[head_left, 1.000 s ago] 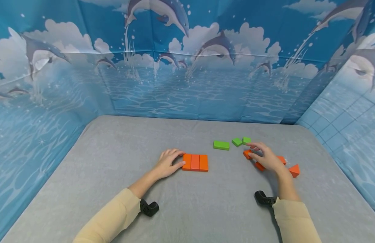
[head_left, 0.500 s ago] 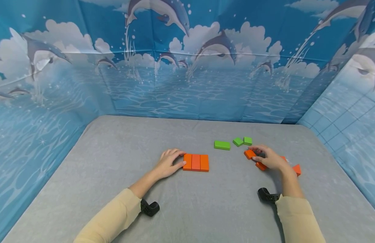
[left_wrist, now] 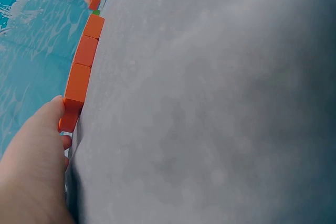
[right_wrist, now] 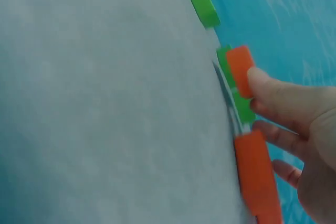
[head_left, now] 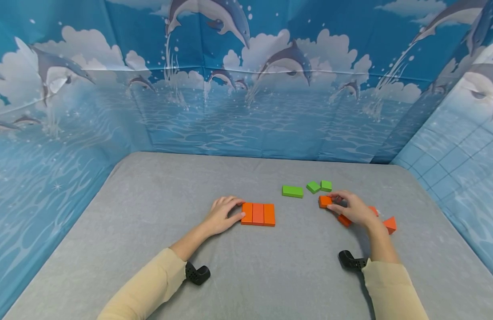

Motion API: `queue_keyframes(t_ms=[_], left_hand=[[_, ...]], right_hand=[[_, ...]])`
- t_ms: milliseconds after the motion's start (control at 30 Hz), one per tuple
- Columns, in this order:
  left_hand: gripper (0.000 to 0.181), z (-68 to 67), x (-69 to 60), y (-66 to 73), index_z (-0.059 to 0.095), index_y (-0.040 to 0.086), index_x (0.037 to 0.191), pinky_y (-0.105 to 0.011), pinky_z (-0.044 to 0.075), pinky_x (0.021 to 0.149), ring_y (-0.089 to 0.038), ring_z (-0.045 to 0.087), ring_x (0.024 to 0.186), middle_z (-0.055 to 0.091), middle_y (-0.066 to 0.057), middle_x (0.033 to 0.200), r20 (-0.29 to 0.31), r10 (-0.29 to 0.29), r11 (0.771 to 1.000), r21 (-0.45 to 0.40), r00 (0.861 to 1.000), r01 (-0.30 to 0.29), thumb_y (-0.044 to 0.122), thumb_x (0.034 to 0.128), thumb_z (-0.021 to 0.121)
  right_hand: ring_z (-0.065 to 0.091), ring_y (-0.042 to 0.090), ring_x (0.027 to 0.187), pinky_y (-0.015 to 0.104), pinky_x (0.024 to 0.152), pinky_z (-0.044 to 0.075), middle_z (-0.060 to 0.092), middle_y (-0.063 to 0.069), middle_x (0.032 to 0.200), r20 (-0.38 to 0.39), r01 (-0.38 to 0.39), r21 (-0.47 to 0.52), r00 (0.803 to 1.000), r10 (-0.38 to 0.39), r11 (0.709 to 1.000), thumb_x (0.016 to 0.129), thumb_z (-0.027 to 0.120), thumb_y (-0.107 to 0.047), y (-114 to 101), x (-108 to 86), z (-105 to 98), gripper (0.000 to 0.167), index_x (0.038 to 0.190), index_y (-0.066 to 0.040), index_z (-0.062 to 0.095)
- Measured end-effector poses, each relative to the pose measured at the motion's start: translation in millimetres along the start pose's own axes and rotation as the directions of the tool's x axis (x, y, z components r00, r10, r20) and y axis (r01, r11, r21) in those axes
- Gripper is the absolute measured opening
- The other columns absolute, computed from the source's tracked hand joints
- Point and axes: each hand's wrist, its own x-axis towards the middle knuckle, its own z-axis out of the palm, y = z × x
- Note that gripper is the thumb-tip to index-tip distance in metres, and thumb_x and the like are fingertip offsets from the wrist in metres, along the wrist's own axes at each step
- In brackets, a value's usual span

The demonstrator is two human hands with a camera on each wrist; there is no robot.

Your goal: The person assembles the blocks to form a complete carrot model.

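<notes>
Three orange blocks lie side by side in a row on the grey cloth. My left hand (head_left: 222,215) holds the leftmost orange block (head_left: 247,214), thumb at its near corner and fingers at its far one. The middle block (head_left: 258,214) and the right block (head_left: 269,215) touch it in line. My right hand (head_left: 354,209) pinches a small orange block (right_wrist: 241,72) between thumb and fingertip; in the right wrist view it looks raised off the cloth. Under and beside that hand lie another orange block (head_left: 344,220), a partly hidden orange piece (head_left: 373,210) and an orange triangular block (head_left: 390,225).
A long green block (head_left: 292,191) and two small green blocks, one turned cornerwise (head_left: 313,187) and one squarer (head_left: 326,186), lie behind the orange pieces. A blue dolphin-print curtain (head_left: 246,124) hangs behind and at both sides of the grey-covered table (head_left: 158,186).
My right hand shifted slightly right, then took hold of the small orange block, which has tilted and moved a little left. The left hand and the row stay put.
</notes>
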Motion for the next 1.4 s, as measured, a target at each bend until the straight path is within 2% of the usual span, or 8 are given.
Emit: queue_keyframes(t_ms=[133, 367, 633, 767, 900, 1033, 1200, 1400], left_hand=[[0.039, 0.3, -0.2, -0.1, 0.054, 0.015, 0.126, -0.047, 0.022, 0.101, -0.023, 0.042, 0.114, 0.054, -0.003, 0.121, 0.002, -0.004, 1.0, -0.009, 1.0, 0.004, 0.034, 0.0915, 0.054], [0.039, 0.6, 0.0, 0.0, 0.054, 0.015, 0.125, -0.047, 0.023, 0.101, -0.023, 0.042, 0.114, 0.054, -0.003, 0.121, -0.006, 0.002, 1.0, -0.003, 1.0, -0.002, 0.034, 0.0913, 0.054], [0.039, 1.3, -0.5, 0.0, 0.054, 0.015, 0.125, -0.048, 0.023, 0.1, -0.023, 0.042, 0.113, 0.054, -0.003, 0.12, -0.018, 0.012, 1.0, -0.006, 1.0, -0.012, 0.033, 0.091, 0.055], [0.039, 0.9, -0.2, -0.1, 0.054, 0.015, 0.125, -0.047, 0.023, 0.1, -0.023, 0.042, 0.113, 0.054, -0.003, 0.121, -0.011, 0.0, 1.0, -0.002, 1.0, 0.0, 0.034, 0.0914, 0.054], [0.04, 0.4, 0.1, 1.0, 0.054, 0.015, 0.126, -0.046, 0.023, 0.1, -0.022, 0.042, 0.112, 0.054, -0.002, 0.121, -0.002, -0.015, 1.0, 0.007, 1.0, 0.015, 0.036, 0.0916, 0.053], [0.039, 0.6, -0.1, 1.7, 0.054, 0.015, 0.125, -0.047, 0.024, 0.098, -0.022, 0.043, 0.11, 0.054, -0.002, 0.12, -0.013, -0.009, 1.0, 0.007, 1.0, 0.009, 0.035, 0.0913, 0.054], [0.039, 0.2, -0.3, 1.9, 0.054, 0.016, 0.125, -0.047, 0.024, 0.099, -0.022, 0.042, 0.112, 0.053, -0.001, 0.121, -0.004, -0.012, 1.0, 0.007, 1.0, 0.012, 0.035, 0.0917, 0.053], [0.04, -1.1, -0.5, 2.9, 0.053, 0.016, 0.126, -0.046, 0.023, 0.1, -0.022, 0.041, 0.114, 0.053, -0.002, 0.122, 0.011, -0.026, 1.0, 0.007, 1.0, 0.026, 0.036, 0.0923, 0.052]], right_hand=[[0.051, 0.03, 0.094, 0.05, 0.08, 0.041, 0.056, 0.018, 0.108, -0.042, 0.106, 0.012, 0.993, -0.106, 0.994, 0.087, 0.064, -0.023, -15.5, 0.1, 6.5, 0.038, 0.117, 0.0, 0.057], [0.052, 0.025, 0.089, 0.044, 0.077, 0.042, 0.059, 0.011, 0.102, -0.101, 0.283, 0.087, 0.956, -0.275, 0.955, 0.083, 0.067, -0.012, -55.3, 3.1, 29.0, 0.032, 0.112, -0.001, 0.06], [0.052, 0.035, 0.086, 0.05, 0.078, 0.041, 0.058, 0.019, 0.099, -0.078, 0.345, 0.212, 0.939, -0.336, 0.914, 0.08, 0.066, 0.001, -125.9, -7.6, 45.2, 0.029, 0.107, 0.009, 0.059], [0.053, 0.029, 0.086, 0.042, 0.076, 0.044, 0.06, 0.013, 0.1, -0.059, 0.38, 0.232, 0.924, -0.377, 0.895, 0.081, 0.069, -0.007, -126.8, -0.1, 69.0, 0.028, 0.106, 0.002, 0.061], [0.054, 0.021, 0.087, 0.036, 0.077, 0.046, 0.06, 0.004, 0.098, -0.047, 0.378, 0.235, 0.925, -0.378, 0.895, 0.08, 0.071, -0.019, -130.0, 3.5, 89.6, 0.03, 0.106, -0.006, 0.063], [0.055, 0.016, 0.083, 0.033, 0.076, 0.044, 0.059, 0.0, 0.093, -0.064, 0.416, 0.169, 0.909, -0.411, 0.894, 0.078, 0.073, -0.022, -137.0, 3.5, 102.9, 0.03, 0.104, -0.009, 0.064], [0.052, 0.011, 0.084, 0.034, 0.076, 0.033, 0.059, -0.005, 0.09, -0.074, 0.406, 0.07, 0.913, -0.401, 0.911, 0.076, 0.074, -0.028, -141.2, 3.3, 113.0, 0.03, 0.101, -0.015, 0.064], [0.052, 0.012, 0.088, 0.035, 0.077, 0.032, 0.059, -0.004, 0.094, -0.074, 0.411, 0.039, 0.91, -0.407, 0.911, 0.075, 0.075, -0.029, -144.3, 1.8, 116.3, 0.031, 0.101, -0.015, 0.064]])
